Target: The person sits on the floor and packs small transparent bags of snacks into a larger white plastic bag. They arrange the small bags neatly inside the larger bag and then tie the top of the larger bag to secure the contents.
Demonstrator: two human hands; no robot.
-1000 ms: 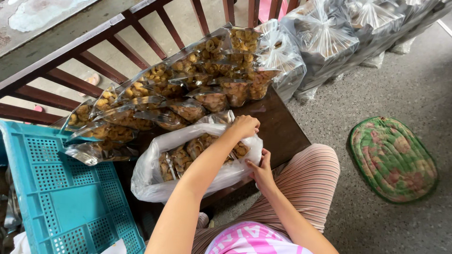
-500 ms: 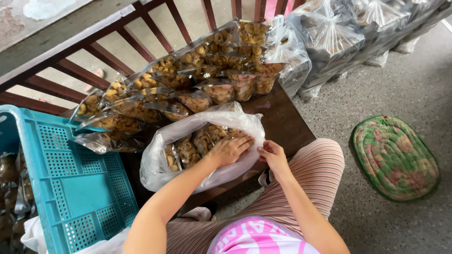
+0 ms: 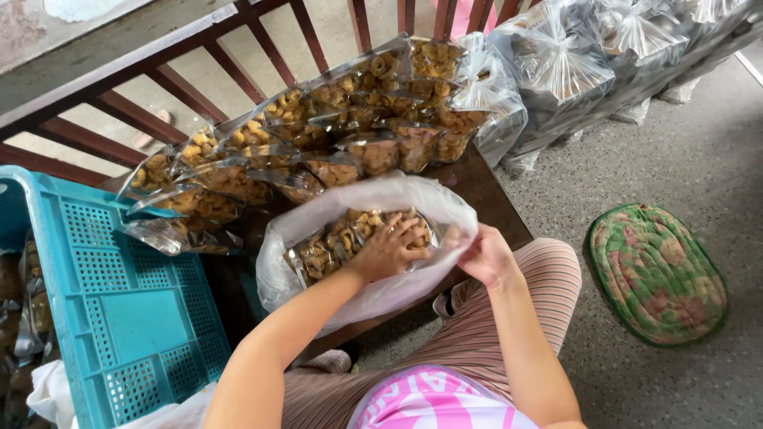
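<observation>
Left hand (image 3: pixel 391 248) plunged into the mouth of a large clear plastic bag (image 3: pixel 373 294), fingers (image 3: pixel 413 230) spread and pressed flat on the small packets of fried snacks (image 3: pixel 338 238) inside, palm down, holding nothing closed. Right hand (image 3: pixel 486 256) at 3 o'clock from the left, fingers pinched shut on the bag's rim, thin film bunched under the thumb. Bag lying on its side on a dark wooden table (image 3: pixel 493 199), open end toward 2 o'clock, film wrinkled, milky where folded, glossy where stretched. Packets inside small, flat and transparent, filled with knobbly golden-brown pieces, touching the fingertips and running away toward 8 o'clock under the wrist. At 11 to 12 o'clock from the hands, rows of the same sealed snack packets (image 3: pixel 318 135) standing shoulder to shoulder, shiny and crinkled, against a brown wooden railing (image 3: pixel 143 119) of slanted slats. At 9 o'clock, a turquoise plastic crate (image 3: pixel 119 318), rigid, with perforated grid panels. At 1 o'clock, big knotted clear sacks (image 3: pixel 572 71) piled on the speckled concrete floor (image 3: pixel 675 159). At 3 o'clock beyond the right hand, an oval quilted mat (image 3: pixel 656 274), green-edged with a faded floral pattern. Below the hands, striped trousers (image 3: pixel 509 318) over bent knees.
</observation>
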